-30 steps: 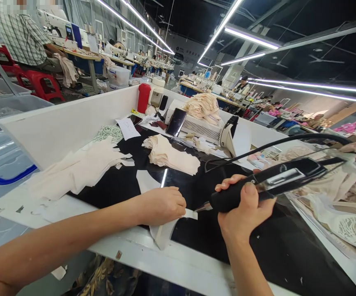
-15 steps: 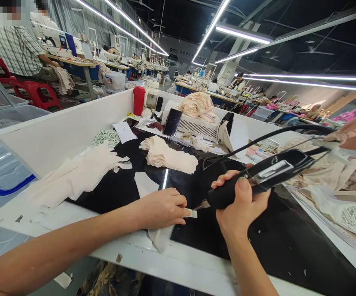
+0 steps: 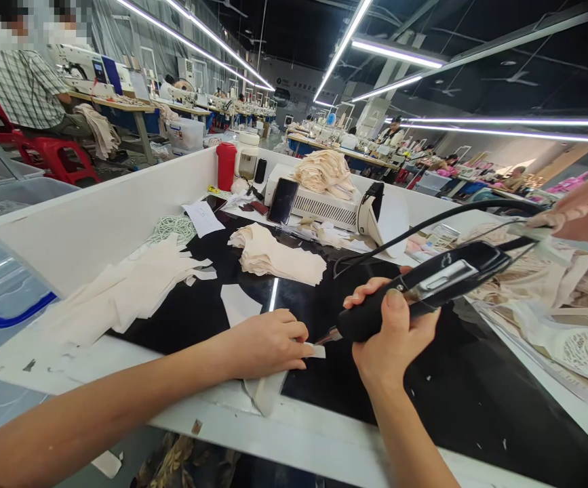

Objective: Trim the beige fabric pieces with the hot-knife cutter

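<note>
My right hand (image 3: 395, 339) is wrapped round a black corded hand tool (image 3: 416, 291), likely a hot-air gun, with a narrow metal nozzle. The nozzle's tip points left and reaches a small pale tab of fabric beside my left fingers. My left hand (image 3: 273, 346) lies low over the black work surface, its fingers closed and pinching a pale fabric piece (image 3: 240, 303). That piece shows behind and below the hand; the middle of it is hidden. A short end of the tab (image 3: 318, 351) sticks out past the fingertips.
Stacked cream fabric pieces (image 3: 278, 257) lie beyond my hands, with another fanned pile (image 3: 121, 291) at left. A phone (image 3: 282, 201) leans on a white vented box (image 3: 324, 207). The tool's cable (image 3: 446, 213) runs right, near another hand (image 3: 578, 203). Cream straps (image 3: 568, 285) fill the right side.
My right hand and the tool have shifted very slightly left, the tip staying by the fabric tab. My left hand keeps its place and its pinch. The view has tilted a little.
</note>
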A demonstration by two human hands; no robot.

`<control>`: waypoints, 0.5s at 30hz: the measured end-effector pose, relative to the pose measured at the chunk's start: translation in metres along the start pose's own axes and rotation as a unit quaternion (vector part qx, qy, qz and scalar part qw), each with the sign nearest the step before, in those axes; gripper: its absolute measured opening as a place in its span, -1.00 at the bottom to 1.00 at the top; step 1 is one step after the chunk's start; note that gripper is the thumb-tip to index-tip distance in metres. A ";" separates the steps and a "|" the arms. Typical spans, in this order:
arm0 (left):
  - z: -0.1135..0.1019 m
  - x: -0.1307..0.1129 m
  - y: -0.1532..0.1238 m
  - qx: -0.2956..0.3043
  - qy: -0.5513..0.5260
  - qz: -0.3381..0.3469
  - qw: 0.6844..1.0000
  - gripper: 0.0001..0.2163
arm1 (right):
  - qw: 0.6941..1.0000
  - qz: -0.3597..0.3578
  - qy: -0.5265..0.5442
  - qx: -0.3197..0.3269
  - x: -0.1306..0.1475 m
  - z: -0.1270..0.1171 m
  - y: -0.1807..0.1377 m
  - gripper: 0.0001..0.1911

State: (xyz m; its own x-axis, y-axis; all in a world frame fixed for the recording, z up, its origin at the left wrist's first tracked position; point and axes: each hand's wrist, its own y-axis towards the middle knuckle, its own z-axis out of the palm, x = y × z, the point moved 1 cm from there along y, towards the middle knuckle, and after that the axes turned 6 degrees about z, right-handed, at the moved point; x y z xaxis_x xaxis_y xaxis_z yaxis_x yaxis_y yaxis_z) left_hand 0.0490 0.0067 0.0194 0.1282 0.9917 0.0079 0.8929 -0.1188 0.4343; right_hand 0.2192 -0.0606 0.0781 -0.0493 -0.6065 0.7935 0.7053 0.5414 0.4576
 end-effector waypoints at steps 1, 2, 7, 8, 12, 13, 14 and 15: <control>0.000 0.000 0.000 0.002 -0.002 -0.001 1.000 -0.80 | 1.000 0.000 -0.004 0.000 0.000 0.000 0.000 -0.56; 0.000 0.001 0.000 0.003 -0.005 -0.001 1.000 -0.81 | 1.000 -0.001 -0.008 0.001 0.000 0.000 0.000 -0.57; -0.001 0.004 -0.001 -0.004 -0.040 -0.007 0.999 -0.79 | 1.000 -0.002 -0.007 0.000 0.004 0.001 0.001 -0.58; -0.001 0.005 -0.001 -0.004 -0.047 -0.010 0.999 -0.78 | 1.000 -0.003 -0.004 -0.003 0.005 0.001 0.000 -0.57; -0.002 0.007 -0.003 0.011 -0.067 -0.020 0.997 -0.86 | 1.000 0.000 0.001 -0.002 0.011 0.002 -0.005 -0.58; -0.002 0.007 -0.003 0.015 -0.070 -0.022 0.997 -0.87 | 1.000 0.005 0.002 0.002 0.011 0.002 -0.006 -0.58; -0.002 0.007 -0.003 0.018 -0.072 -0.024 0.997 -0.88 | 1.000 0.010 0.005 0.005 0.011 0.002 -0.008 -0.57; -0.003 0.007 -0.003 0.020 -0.073 -0.024 0.997 -0.88 | 1.000 0.014 0.007 0.008 0.011 0.003 -0.010 -0.57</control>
State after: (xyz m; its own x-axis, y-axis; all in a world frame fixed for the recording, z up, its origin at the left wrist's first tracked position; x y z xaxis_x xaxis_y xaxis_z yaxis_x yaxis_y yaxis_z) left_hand 0.0459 0.0143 0.0203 0.1442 0.9789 -0.1448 0.9157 -0.0766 0.3944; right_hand 0.2099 -0.0712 0.0839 -0.0203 -0.5995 0.8002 0.6946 0.5672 0.4426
